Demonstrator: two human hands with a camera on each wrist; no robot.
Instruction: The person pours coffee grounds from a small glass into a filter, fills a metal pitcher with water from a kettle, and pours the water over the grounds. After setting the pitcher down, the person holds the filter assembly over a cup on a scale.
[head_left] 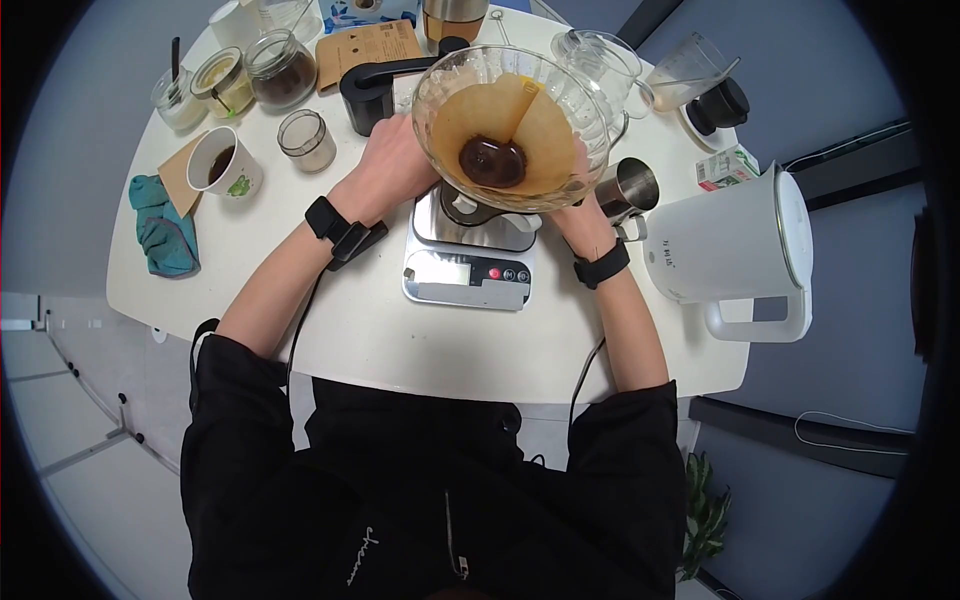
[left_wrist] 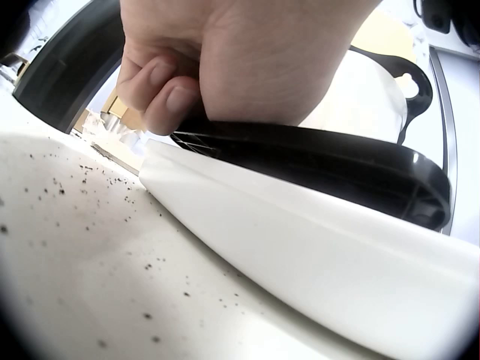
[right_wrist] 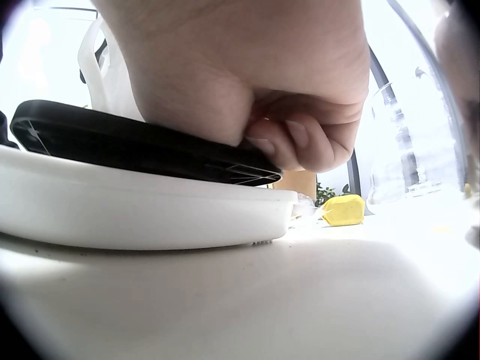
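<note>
On the kitchen scale (head_left: 470, 293) stands a clear ribbed glass dripper (head_left: 460, 188), lined with a brown paper filter (head_left: 452, 128) that holds a dark wet pool of coffee (head_left: 490, 165). My left hand (head_left: 396, 165) is at the scale's left side, and my right hand (head_left: 584, 218), partly hidden by the dripper, is at its right. Both wrist views show curled fingers gripping the edge of the scale's black-sided top plate (left_wrist: 315, 165), which sits tilted above the white base (right_wrist: 142, 214). Whatever stands directly under the dripper is mostly hidden by it.
A white kettle (head_left: 715, 240) and a steel pitcher (head_left: 630, 187) stand to the right. Leftward are a paper cup of coffee (head_left: 243, 177), a small jar (head_left: 306, 142), a teal cloth (head_left: 165, 232) and lidded jars (head_left: 282, 75). A black hand grinder (head_left: 368, 98) is behind my left hand.
</note>
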